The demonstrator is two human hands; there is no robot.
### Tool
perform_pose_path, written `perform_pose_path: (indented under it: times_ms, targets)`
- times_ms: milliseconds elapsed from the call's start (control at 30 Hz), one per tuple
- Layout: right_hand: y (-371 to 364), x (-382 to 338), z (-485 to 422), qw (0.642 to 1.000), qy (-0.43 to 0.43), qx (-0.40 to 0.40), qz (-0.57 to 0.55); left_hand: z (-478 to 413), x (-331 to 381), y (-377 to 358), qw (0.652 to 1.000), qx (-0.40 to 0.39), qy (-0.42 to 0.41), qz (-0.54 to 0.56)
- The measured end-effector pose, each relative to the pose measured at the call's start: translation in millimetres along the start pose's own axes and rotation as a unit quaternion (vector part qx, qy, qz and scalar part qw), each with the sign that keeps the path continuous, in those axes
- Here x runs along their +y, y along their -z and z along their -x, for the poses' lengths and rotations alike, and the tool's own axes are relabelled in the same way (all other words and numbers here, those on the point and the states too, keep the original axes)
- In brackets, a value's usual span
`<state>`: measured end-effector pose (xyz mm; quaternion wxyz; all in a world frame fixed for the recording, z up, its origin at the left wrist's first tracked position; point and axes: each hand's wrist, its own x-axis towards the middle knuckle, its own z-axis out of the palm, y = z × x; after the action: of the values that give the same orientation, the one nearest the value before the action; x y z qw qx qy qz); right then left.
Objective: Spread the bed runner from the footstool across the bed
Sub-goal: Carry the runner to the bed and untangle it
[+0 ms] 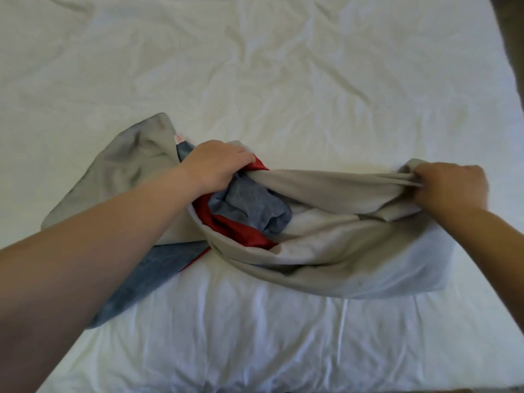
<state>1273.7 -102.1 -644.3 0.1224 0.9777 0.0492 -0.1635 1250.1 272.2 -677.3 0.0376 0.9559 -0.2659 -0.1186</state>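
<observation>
Bed runner, grey with blue and red panels, bunched and twisted on the white bed, in the near middle of it, not spread out. Folded over itself in several layers: 1 grey flap out to the left, a blue strip trailing toward the near left under the left forearm, a thick grey fold reaching to the right. Left hand knuckles up, fingers curled down into the gathered cloth at the middle of the heap, gripping it where grey, red and blue meet. Right hand well apart to the right, fingers curled tight round the pinched grey end of the runner. Between the 2 hands, a grey band drawn into long creases. Right forearm bare, coming in from the near right. Bed cover wrinkled all over, with lengthwise folds along the near edge. Dark strip beside the bed at the upper right, too dim to name.
</observation>
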Motion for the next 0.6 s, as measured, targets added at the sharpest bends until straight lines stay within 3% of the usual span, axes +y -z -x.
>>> perform_pose_path:
  times_ms: [67,167,267,433,600]
  targets:
    - [6.5,-25.7,-0.3,0.999,0.031,-0.017,-0.001,-5.5,6.2,-0.7,0.999,-0.005,0.022,0.026]
    - [16.2,-81.6,5.0,0.987,0.131,0.021,-0.095,-18.6,19.2,-0.5,0.998,0.011,0.023,0.06]
    - [18.8,-151.9,8.9,0.973,0.197,0.049,-0.109,-35.4,26.5,-3.4,1.0,0.003,0.022,-0.009]
    - [5.4,-206.0,8.8,0.979,0.193,0.007,-0.064,-40.0,24.5,-12.2,0.995,-0.073,0.023,-0.058]
    - [-2.9,-195.5,4.9,0.977,0.205,0.047,-0.029,-29.5,21.0,-18.9,0.99,-0.057,0.021,-0.127]
